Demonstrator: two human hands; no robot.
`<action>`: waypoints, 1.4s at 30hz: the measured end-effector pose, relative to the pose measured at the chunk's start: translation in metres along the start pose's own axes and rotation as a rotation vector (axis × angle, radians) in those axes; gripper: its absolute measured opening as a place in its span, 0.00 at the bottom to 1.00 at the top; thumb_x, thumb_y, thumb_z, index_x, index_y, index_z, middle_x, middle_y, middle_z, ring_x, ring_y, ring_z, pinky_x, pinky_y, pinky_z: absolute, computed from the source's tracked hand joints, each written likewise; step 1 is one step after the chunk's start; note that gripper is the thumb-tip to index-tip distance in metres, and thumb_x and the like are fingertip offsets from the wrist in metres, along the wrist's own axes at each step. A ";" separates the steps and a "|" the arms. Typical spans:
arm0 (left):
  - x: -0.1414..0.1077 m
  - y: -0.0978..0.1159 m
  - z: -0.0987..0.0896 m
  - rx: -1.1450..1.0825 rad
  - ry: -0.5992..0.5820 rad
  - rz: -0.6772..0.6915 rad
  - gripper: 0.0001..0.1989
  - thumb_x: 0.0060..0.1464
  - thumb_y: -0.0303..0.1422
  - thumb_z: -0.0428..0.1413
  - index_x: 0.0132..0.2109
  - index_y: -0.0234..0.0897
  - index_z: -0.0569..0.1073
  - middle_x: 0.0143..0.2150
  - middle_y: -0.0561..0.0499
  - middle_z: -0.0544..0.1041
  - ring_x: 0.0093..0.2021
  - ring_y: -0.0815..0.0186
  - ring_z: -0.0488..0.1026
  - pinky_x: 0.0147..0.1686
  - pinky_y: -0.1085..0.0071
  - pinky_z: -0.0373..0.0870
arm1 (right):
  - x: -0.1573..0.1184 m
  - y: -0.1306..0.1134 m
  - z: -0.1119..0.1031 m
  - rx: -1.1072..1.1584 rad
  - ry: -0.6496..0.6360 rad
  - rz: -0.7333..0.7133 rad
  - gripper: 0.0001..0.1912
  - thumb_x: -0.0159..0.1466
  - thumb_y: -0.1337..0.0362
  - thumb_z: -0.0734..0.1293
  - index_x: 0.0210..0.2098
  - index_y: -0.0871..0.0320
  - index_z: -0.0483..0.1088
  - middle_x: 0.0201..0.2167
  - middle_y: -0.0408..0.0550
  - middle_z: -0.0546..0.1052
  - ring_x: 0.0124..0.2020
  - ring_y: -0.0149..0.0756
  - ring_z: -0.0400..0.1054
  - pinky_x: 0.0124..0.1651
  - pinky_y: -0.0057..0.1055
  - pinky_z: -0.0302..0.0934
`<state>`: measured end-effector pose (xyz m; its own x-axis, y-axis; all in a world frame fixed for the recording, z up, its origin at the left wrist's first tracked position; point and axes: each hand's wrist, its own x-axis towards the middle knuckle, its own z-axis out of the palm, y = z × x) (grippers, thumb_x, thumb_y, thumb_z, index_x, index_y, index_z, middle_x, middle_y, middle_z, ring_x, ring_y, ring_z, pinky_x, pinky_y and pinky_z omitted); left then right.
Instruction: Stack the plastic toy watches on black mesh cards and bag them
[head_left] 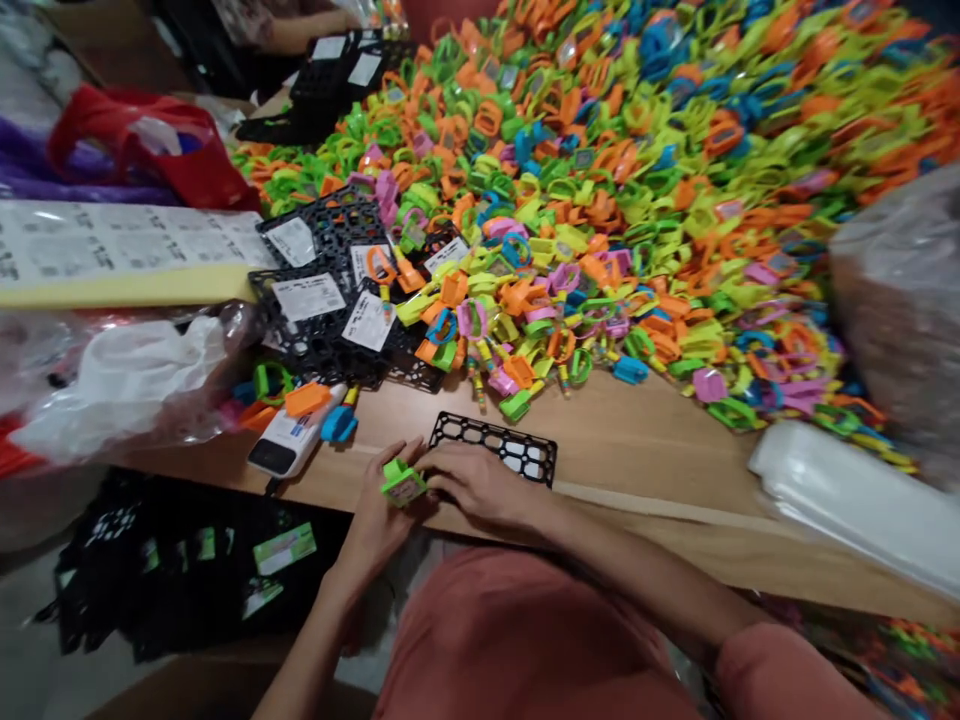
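Note:
A bright green toy watch (pixel 403 484) with a picture on its square face sits in my left hand (pixel 381 510), whose fingers are closed on it. My right hand (pixel 480 482) reaches across from the right, its bent fingers closed at the watch's right side. Its fingertips are partly hidden. Just behind and partly under my right hand lies a black perforated plastic grid (pixel 491 437) on the wooden table (pixel 645 440), with pale patches showing through some of its openings.
A large heap of colourful toy watches (pixel 570 200) covers the back. Black grids with white labels (pixel 307 297) are stacked left. A white device (pixel 292 440), a blue toy watch (pixel 340 424) and plastic-wrapped items (pixel 150 370) lie left; a white plastic package (pixel 847 490) lies right. Another person's arm (pixel 300 30) shows far left.

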<state>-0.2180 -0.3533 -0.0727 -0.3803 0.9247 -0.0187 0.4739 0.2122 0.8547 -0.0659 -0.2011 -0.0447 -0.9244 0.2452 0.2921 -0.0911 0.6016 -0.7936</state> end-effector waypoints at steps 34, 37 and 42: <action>0.018 0.010 -0.004 -0.124 -0.035 -0.088 0.29 0.53 0.33 0.65 0.63 0.43 0.75 0.61 0.41 0.70 0.66 0.51 0.65 0.67 0.53 0.62 | -0.008 0.019 0.019 -0.016 0.074 -0.032 0.19 0.62 0.80 0.57 0.48 0.58 0.66 0.40 0.55 0.76 0.42 0.43 0.70 0.47 0.37 0.67; 0.018 0.012 -0.005 -0.188 -0.021 -0.099 0.28 0.51 0.33 0.66 0.60 0.42 0.76 0.61 0.41 0.71 0.63 0.51 0.68 0.65 0.54 0.65 | -0.001 0.011 0.017 -0.035 0.005 -0.042 0.16 0.64 0.79 0.59 0.48 0.59 0.66 0.41 0.56 0.77 0.42 0.43 0.70 0.46 0.37 0.67; 0.021 0.010 -0.005 -0.217 -0.001 -0.124 0.23 0.51 0.36 0.66 0.55 0.41 0.80 0.59 0.40 0.72 0.64 0.49 0.67 0.67 0.49 0.63 | 0.006 0.008 -0.029 -0.060 0.049 0.002 0.07 0.72 0.72 0.61 0.45 0.57 0.69 0.40 0.50 0.77 0.40 0.38 0.71 0.45 0.32 0.65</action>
<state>-0.2256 -0.3334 -0.0623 -0.4239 0.8962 -0.1311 0.2420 0.2516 0.9371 -0.0613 -0.1725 -0.0341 -0.9052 0.2824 0.3175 -0.0657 0.6451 -0.7612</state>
